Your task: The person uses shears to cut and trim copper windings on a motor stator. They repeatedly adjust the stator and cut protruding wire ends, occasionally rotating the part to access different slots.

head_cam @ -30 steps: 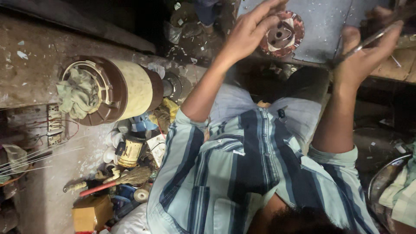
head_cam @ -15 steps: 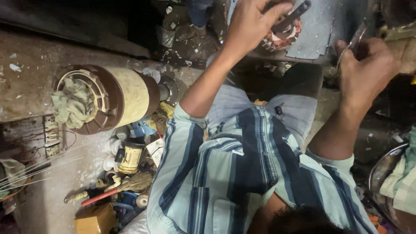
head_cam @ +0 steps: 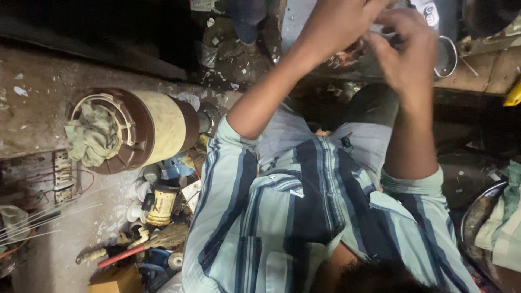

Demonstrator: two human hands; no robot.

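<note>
Looking down past a blue and grey striped shirt at both hands, raised together near the top of the view. Left hand clamped over a round reddish copper-wound motor part with fingers curled down around it, so only a sliver of winding peeking out below the palm. Right hand just beside it, fingers bent and thumb angled in toward the same part, touching or nearly so. Can't tell if anything's pinched in there, too blurry. Motor part sitting up against a grey metal surface, between the two hands, mostly hidden. Thin metal ring just to the right of the right hand, worn wooden bench edge beyond that. Over on the left, well apart from the hands, a big cream and brown cylindrical motor housing lying on its side with a crumpled greenish rag stuffed in its open end. Below that, a messy pile: yellowish tin can, red-handled tool, small cardboard box.
</note>
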